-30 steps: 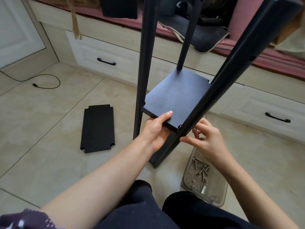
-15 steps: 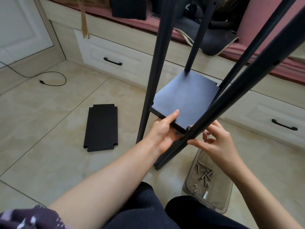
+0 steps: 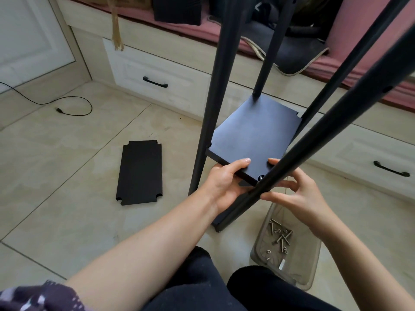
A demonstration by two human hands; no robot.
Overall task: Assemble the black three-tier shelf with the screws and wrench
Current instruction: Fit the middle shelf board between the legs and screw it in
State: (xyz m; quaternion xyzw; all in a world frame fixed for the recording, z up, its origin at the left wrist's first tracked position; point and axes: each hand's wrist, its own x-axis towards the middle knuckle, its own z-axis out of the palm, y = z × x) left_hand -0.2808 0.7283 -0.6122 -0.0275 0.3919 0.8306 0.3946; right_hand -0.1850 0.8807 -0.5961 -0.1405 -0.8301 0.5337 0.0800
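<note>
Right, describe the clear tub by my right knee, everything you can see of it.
The tub is a see-through, greyish plastic box with rounded corners and no lid on it. It sits upright on the tiled floor, by the right knee and below the right hand, which doesn't touch it. Loose silver screws and small nuts lie scattered on its bottom.

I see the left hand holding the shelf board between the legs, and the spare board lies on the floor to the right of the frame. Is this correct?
Not quite. The head view shows the spare board on the floor to the left of the frame, not the right. The left hand does hold the shelf board between the legs.
</note>
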